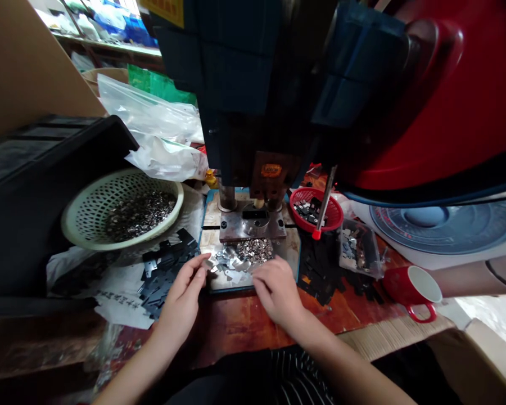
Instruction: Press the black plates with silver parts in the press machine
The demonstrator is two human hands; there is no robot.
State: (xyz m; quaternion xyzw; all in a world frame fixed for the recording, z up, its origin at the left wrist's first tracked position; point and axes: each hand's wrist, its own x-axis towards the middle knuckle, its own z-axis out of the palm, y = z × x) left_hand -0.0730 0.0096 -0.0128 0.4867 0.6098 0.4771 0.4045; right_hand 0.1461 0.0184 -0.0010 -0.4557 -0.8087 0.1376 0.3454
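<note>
My left hand is at the left edge of the press bed, thumb and forefinger closed on what looks like a small metal plate. My right hand rests at the bed's front right, its fingers curled together; what they hold, if anything, is hidden. Between the hands lie loose flat metal plates. Behind them is a heap of small shiny metal parts, just in front of the steel die block of the press.
Dark flat pieces lie left of the bed. A pale green basket holds many small parts. Right are a red basket, a red-tipped lever, a clear plastic box and a red mug. The press looms overhead.
</note>
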